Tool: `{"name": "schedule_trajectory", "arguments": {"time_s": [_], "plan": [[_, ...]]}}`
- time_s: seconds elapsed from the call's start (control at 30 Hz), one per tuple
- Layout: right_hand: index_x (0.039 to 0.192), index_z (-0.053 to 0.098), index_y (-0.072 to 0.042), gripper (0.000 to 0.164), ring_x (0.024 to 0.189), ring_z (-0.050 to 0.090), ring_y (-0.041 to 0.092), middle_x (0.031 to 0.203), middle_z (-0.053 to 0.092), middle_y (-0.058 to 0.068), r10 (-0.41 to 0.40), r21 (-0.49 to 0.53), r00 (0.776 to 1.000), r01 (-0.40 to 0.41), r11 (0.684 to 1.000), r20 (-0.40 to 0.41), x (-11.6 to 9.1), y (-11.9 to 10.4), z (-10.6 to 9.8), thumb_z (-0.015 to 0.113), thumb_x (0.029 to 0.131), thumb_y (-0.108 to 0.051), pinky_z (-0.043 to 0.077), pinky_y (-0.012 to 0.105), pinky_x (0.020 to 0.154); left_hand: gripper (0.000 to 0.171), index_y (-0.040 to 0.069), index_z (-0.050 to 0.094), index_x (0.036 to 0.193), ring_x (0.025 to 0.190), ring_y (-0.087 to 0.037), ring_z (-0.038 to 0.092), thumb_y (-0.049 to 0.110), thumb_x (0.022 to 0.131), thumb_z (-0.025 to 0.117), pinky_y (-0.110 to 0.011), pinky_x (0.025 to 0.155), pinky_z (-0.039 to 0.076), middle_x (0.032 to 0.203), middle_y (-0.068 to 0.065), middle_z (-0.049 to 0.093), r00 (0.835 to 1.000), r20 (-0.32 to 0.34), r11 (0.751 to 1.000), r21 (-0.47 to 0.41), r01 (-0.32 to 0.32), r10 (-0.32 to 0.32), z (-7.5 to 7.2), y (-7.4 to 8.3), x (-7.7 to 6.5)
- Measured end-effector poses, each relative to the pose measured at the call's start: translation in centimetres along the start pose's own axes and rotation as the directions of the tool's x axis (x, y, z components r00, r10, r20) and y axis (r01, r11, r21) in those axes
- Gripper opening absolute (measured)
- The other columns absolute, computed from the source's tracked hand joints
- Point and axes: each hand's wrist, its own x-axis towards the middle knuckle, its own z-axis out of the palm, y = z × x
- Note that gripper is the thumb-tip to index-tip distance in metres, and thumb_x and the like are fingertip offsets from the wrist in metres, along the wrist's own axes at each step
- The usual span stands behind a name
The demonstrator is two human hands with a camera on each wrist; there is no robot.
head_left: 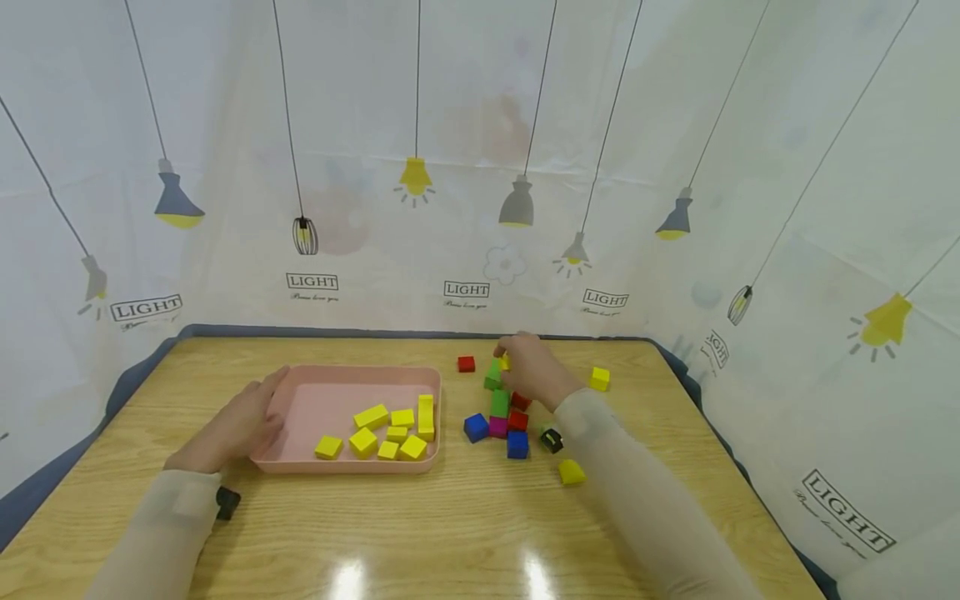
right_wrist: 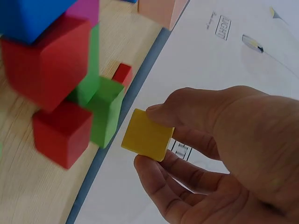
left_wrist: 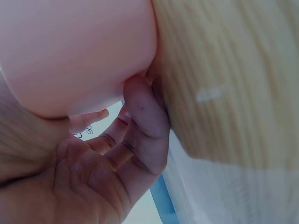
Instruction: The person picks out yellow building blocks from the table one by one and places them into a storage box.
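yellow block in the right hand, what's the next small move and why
I'd probably carry the yellow block across to the pink tray: the right hand already pinches it between thumb and fingers, every block inside the tray is yellow, and the left hand grips the tray's left side.

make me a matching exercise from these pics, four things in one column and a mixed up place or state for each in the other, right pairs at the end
Things
1. left hand
2. right hand
3. tray
4. blue blocks

Place or state
A. pinches a yellow block
B. on the table, right of the tray in the head view
C. holds the tray's left end
D. pink, with yellow blocks in it

Right pairs: 1-C, 2-A, 3-D, 4-B
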Motion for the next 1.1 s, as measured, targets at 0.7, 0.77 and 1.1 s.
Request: {"name": "schedule_trajectory", "arguments": {"time_s": [0.7, 0.77, 1.1], "plan": [[0.115, 0.068, -0.009, 0.032, 0.095, 0.056, 0.016, 0.105, 0.064, 0.001, -0.179, -0.049, 0.984, 0.180, 0.982, 0.019, 2.3, -8.0, 2.9, 0.078, 0.088, -0.020, 0.052, 0.028, 0.085, 0.080, 0.002, 0.011, 0.160, 0.108, -0.042, 0.051, 0.007, 0.096, 0.060, -0.068, 0.100, 0.039, 0.139, -0.038, 0.037, 1.000, -0.017, 1.000, 0.005, -0.011, 0.011, 0.1, 0.1, 0.2], [0.115, 0.067, -0.010, 0.032, 0.095, 0.057, 0.015, 0.107, 0.065, -0.001, -0.175, -0.042, 0.984, 0.175, 0.984, 0.023, 2.5, -8.7, 3.3, 0.079, 0.088, -0.022, 0.053, 0.027, 0.085, 0.080, 0.002, 0.011, 0.159, 0.108, -0.041, 0.051, 0.007, 0.096, 0.060, -0.067, 0.100, 0.039, 0.139, -0.038, 0.037, 1.000, -0.014, 1.000, 0.002, -0.010, 0.010, 0.1, 0.1, 0.1], [0.112, 0.067, -0.011, 0.028, 0.085, 0.057, 0.013, 0.102, 0.064, -0.004, -0.216, 0.033, 0.975, 0.215, 0.976, 0.055, 3.4, -11.2, 5.2, 0.079, 0.089, -0.021, 0.052, 0.018, 0.075, 0.079, -0.001, 0.014, 0.158, 0.105, -0.041, 0.053, 0.006, 0.095, 0.061, -0.066, 0.097, 0.043, 0.135, -0.040, 0.040, 0.999, -0.029, 0.999, 0.018, -0.042, 0.042, 0.0, 0.2, -0.1]]}}
